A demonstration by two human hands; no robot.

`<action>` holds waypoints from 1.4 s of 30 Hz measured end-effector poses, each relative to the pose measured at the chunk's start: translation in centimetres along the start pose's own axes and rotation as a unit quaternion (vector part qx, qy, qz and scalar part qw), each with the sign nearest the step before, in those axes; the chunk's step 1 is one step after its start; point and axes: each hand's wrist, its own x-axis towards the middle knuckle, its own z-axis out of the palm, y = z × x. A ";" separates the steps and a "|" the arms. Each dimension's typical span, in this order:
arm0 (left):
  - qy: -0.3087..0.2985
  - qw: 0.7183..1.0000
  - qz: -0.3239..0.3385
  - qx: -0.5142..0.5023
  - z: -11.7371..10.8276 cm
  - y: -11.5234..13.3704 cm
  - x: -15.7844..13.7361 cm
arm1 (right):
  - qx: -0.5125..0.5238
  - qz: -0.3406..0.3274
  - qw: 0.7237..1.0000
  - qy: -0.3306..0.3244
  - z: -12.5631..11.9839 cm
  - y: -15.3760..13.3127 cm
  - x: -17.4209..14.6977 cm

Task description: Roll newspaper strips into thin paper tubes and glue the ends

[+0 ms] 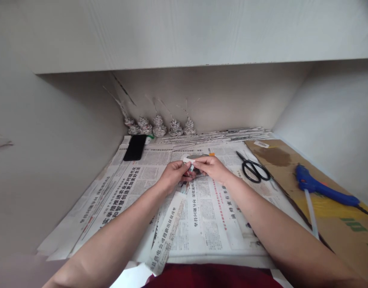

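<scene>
Both hands meet above the middle of the newspaper-covered table. My left hand [173, 174] is closed, with thumb and fingers pinching a strip of newspaper [169, 232]. The strip's upper end shows between the two hands, and its long tail slants down toward the table's front edge. From the other side my right hand [213, 168] pinches the same upper end, its fingertips touching those of the left. The fingers hide part of the held end, so its exact fold cannot be made out.
Black-handled scissors [253, 167] lie to the right. A blue glue gun [321, 188] with a white glue stick rests on cardboard [345, 244]. At the back left are a black phone [135, 147] and several woven paper gourds [159, 127]; rolled paper sticks [222, 136] lie along the wall.
</scene>
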 end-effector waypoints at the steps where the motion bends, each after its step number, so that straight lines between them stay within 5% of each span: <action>1: -0.002 1.000 0.001 0.004 0.0 0.0 0.0 | 0.005 0.000 1.000 0.002 0.0 0.1 0.0; 17: -0.020 0.999 0.008 0.025 -0.1 0.2 -0.2 | 0.078 0.006 0.997 -0.007 -0.1 0.8 0.4; 29: 0.024 0.994 0.052 0.090 -0.2 -0.4 0.0 | 0.046 0.005 0.999 0.011 0.3 0.4 0.1; 42: -0.005 0.999 0.036 0.038 0.1 -0.3 -0.3 | 0.058 0.008 0.998 0.039 0.4 0.5 0.2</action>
